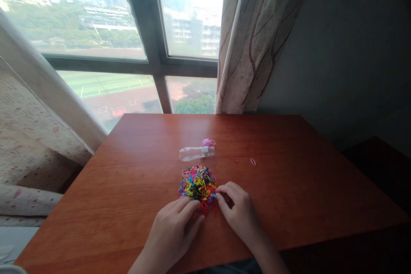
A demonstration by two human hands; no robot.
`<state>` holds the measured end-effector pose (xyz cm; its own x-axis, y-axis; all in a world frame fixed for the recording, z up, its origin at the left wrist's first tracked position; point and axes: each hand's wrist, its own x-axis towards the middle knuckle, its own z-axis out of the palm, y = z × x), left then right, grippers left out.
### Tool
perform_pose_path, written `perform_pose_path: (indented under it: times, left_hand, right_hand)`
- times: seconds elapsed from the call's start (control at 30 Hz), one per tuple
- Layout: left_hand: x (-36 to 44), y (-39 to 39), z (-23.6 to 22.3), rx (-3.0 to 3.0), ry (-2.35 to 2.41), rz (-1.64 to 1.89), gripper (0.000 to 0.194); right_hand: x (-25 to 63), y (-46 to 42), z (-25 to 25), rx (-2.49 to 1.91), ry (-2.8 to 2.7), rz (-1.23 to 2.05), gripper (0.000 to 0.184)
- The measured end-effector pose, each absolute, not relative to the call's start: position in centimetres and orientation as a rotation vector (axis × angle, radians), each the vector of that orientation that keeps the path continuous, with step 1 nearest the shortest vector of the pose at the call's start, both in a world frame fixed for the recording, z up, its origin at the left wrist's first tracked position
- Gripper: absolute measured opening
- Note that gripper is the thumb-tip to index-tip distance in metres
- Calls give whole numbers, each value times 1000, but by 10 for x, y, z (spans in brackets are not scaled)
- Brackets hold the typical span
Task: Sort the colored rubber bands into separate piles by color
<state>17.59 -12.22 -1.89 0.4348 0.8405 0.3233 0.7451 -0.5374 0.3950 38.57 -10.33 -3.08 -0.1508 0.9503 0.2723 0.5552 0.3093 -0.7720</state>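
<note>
A heaped pile of small multicoloured rubber bands lies on the wooden table, with yellow, red, blue, pink and black ones mixed together. My left hand rests at the pile's near left edge, its bent fingers touching the bands and its thumb held apart below. At the right edge, my right hand has thumb and index finger brought close together against red and blue bands. Whatever lies between those two fingertips is too small to make out. Behind the pile, a clear bottle lies on its side, its neck to the right.
A pink looped object sits just beyond the bottle's neck. To the right lie a loose pink band and some red bits. The brown table reaches to the window, with curtains on both sides.
</note>
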Motion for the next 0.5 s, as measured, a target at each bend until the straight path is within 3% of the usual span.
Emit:
perform_pose_path:
  times: [0.5]
  left_hand:
    - [164, -132, -19, 2524, 1402, 664, 11]
  right_hand:
    - [387, -106, -30, -1357, -1778, 642, 14]
